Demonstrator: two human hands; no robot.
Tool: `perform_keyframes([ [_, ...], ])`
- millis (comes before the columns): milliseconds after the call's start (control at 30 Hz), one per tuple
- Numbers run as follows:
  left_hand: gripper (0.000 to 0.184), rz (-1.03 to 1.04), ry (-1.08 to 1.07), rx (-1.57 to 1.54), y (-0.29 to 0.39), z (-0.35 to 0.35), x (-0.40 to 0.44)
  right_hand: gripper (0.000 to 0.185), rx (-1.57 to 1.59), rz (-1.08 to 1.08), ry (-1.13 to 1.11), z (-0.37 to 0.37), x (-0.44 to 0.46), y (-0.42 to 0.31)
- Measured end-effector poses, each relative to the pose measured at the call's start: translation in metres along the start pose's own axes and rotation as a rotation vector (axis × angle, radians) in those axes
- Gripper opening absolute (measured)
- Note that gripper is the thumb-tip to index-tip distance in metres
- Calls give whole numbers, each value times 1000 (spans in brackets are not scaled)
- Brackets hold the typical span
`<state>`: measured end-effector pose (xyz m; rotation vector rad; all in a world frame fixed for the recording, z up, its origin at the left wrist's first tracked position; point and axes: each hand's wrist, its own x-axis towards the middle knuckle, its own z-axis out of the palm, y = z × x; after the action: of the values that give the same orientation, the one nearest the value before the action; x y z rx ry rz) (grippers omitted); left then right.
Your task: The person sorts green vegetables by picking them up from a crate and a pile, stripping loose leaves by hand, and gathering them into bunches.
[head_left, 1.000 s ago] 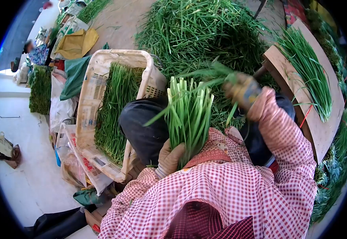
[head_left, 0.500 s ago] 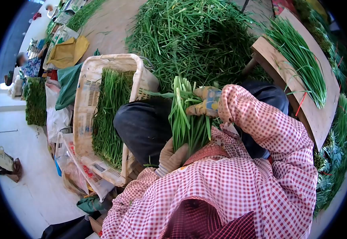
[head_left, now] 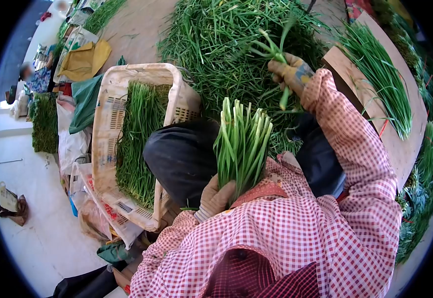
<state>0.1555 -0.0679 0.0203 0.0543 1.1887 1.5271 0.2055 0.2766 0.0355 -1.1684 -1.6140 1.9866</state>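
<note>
My left hand (head_left: 215, 197), in a worn glove, is closed around the lower part of a bunch of garlic chives (head_left: 241, 146). The bunch stands upright against my lap, with its pale cut ends at the top. Up to the right, my gloved right hand (head_left: 294, 74) grips a few loose chive stalks (head_left: 275, 51), away from the bunch. Some of them stick out above the fingers and one hangs below. Under that hand lies a large heap of loose green leaves (head_left: 226, 54).
Left of my knee, a white plastic crate (head_left: 99, 141) holds chives stacked in rows (head_left: 139, 144). A wooden board (head_left: 363, 92) on the right carries a pile of long chives (head_left: 378, 74). Tied bunches (head_left: 420, 198) line the far right. Another person (head_left: 40, 79) sits at the far left.
My right hand has left the bunch and moved up and right over the heap, taking a few stalks along. My left hand still holds the bunch, whose top now looks more even.
</note>
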Motion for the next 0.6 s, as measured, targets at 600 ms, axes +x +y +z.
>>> perform_keyframes([
  [600,42,12,71,-7,10,-4,-3,28,-514,-172,-64,-8,3,-4],
])
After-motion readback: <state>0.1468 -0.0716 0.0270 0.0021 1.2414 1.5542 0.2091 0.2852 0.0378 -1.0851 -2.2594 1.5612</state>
